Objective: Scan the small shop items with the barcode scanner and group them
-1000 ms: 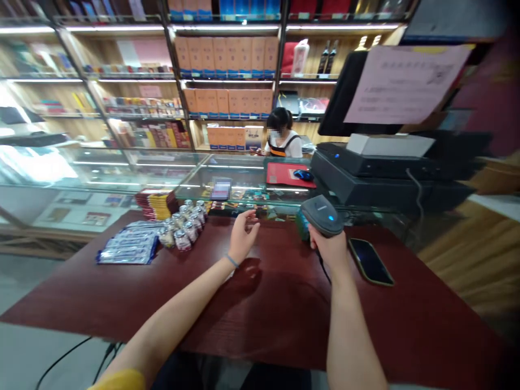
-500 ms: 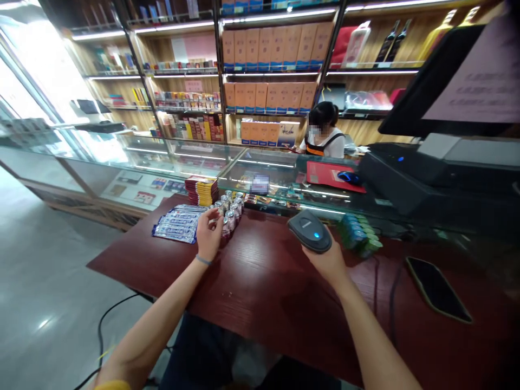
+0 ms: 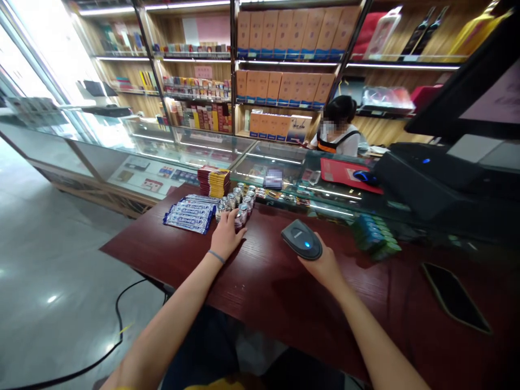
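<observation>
My right hand [image 3: 323, 266] grips a dark handheld barcode scanner [image 3: 302, 239] with a blue light, held just above the dark red table [image 3: 284, 292]. My left hand [image 3: 226, 235] reaches to a cluster of several small jars [image 3: 239, 201] with silver lids at the table's far side, its fingers closing round the nearest jar. A stack of blue and white packets [image 3: 190, 213] lies left of the jars.
A pile of red and yellow boxes [image 3: 214, 180] stands behind the jars. Green and blue rolls [image 3: 376, 236] and a black phone [image 3: 455, 296] lie to the right. A glass counter [image 3: 252, 162], a register [image 3: 430, 176] and a seated person [image 3: 339, 130] are beyond.
My left hand moved left from mid-air to the jars and closed on one. The scanner in my right hand dropped lower. The view swung left.
</observation>
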### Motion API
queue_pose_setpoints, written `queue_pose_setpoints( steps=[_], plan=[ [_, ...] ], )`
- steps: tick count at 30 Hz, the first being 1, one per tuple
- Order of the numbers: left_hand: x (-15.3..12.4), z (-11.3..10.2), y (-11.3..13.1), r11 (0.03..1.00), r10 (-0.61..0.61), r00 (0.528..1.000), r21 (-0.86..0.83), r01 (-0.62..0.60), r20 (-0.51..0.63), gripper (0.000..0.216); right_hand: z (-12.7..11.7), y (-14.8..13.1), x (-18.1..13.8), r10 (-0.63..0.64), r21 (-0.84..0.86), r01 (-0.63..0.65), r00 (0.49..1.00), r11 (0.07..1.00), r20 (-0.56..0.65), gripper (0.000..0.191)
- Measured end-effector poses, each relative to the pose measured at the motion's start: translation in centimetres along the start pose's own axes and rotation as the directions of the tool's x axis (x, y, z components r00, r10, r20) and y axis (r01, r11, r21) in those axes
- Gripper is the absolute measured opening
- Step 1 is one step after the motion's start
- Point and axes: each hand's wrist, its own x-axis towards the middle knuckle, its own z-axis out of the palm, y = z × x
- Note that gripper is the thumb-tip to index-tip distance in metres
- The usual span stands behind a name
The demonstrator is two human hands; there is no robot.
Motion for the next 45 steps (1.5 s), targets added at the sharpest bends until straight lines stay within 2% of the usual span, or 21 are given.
queue_pose_setpoints(
  steps=[3, 5, 8, 10, 12, 13, 15, 17, 18, 21, 25, 30, 32, 36, 38, 41, 45],
  plan=[
    [0.0, 0.5, -0.2, 0.999, 0.011, 0.999, 0.049, -0.013, 0.035, 0.058, 0.0, -0.3, -0.1, -0.012, -0.018, 0.012, 1.0, 1.0, 0.011, 0.028],
    [0.0, 0.7, -0.5, 1.0, 0.015, 1.0, 0.013, -0.016, 0.023, 0.051, 0.0, -0.3, -0.1, -0.031, -0.021, 0.032, 0.999, 0.999, 0.02, 0.027],
    [0.0, 0.7, -0.7, 0.985, 0.048, 0.997, -0.165, -0.058, -0.063, 0.043, 0.0, -0.2, -0.2, -0.061, -0.036, 0.062, 0.998, 0.997, 0.021, 0.027],
    [0.0, 0.6, -0.4, 0.932, 0.037, 0.99, -0.353, -0.084, -0.138, 0.046, 0.1, -0.2, -0.4, -0.071, -0.068, 0.071, 0.997, 0.995, 0.006, 0.031],
    [0.0, 0.3, 0.3, 0.808, -0.042, 0.991, -0.588, -0.039, -0.123, 0.055, 0.1, -0.2, -0.6, -0.083, -0.13, 0.08, 0.996, 0.988, -0.02, 0.038],
    [0.1, 0.1, 0.7, 0.708, -0.084, 0.995, -0.706, 0.016, -0.061, 0.062, 0.2, -0.3, -0.7, -0.095, -0.169, 0.088, 0.995, 0.982, -0.033, 0.041],
    [0.2, -0.4, 1.5, 0.458, -0.11, 0.984, -0.872, 0.174, 0.138, 0.079, 0.2, -0.4, -0.9, -0.144, -0.242, 0.132, 0.989, 0.961, -0.031, 0.049],
    [0.4, -0.8, 1.9, 0.231, -0.068, 0.943, -0.914, 0.334, 0.327, 0.09, 0.1, -0.5, -1.0, -0.214, -0.29, 0.207, 0.977, 0.935, 0.005, 0.055],
    [0.4, -1.1, 2.1, 0.148, -0.047, 0.919, -0.908, 0.393, 0.39, 0.093, 0.1, -0.6, -1.0, -0.251, -0.305, 0.247, 0.968, 0.92, 0.028, 0.057],
    [0.5, -1.5, 2.1, 0.001, -0.017, 0.873, -0.873, 0.487, 0.487, 0.085, -0.1, -1.2, -1.0, -0.33, -0.327, 0.346, 0.938, 0.879, 0.105, 0.059],
    [0.5, -1.9, 1.9, -0.041, -0.023, 0.855, -0.855, 0.517, 0.518, 0.064, -0.3, -2.3, -1.3, -0.372, -0.303, 0.423, 0.903, 0.854, 0.215, 0.064],
    [0.6, -1.8, 1.9, -0.049, -0.051, 0.846, -0.848, 0.528, 0.53, 0.06, -0.3, -3.1, -1.6, -0.38, -0.26, 0.446, 0.886, 0.856, 0.268, 0.076],
    [0.6, -1.6, 1.8, -0.057, -0.062, 0.843, -0.845, 0.532, 0.535, 0.061, -0.3, -3.1, -1.6, -0.397, -0.247, 0.466, 0.874, 0.85, 0.281, 0.069],
    [0.7, -1.0, 1.7, -0.067, -0.101, 0.842, -0.848, 0.526, 0.53, 0.063, -0.5, -2.9, -1.5, -0.441, -0.271, 0.518, 0.846, 0.811, 0.3, 0.034],
    [0.8, -0.8, 1.7, -0.061, -0.108, 0.844, -0.851, 0.522, 0.526, 0.063, -0.6, -2.9, -1.4, -0.44, -0.283, 0.522, 0.844, 0.805, 0.307, 0.03],
    [0.7, -1.1, 1.8, -0.049, -0.081, 0.843, -0.847, 0.53, 0.532, 0.061, -0.7, -3.0, -1.4, -0.426, -0.281, 0.506, 0.853, 0.815, 0.301, 0.037],
    [0.4, -1.8, 1.7, -0.096, -0.007, 0.816, -0.813, 0.575, 0.578, 0.065, -0.9, -3.1, -1.3, -0.39, -0.271, 0.456, 0.882, 0.848, 0.264, 0.051]
  ],
)
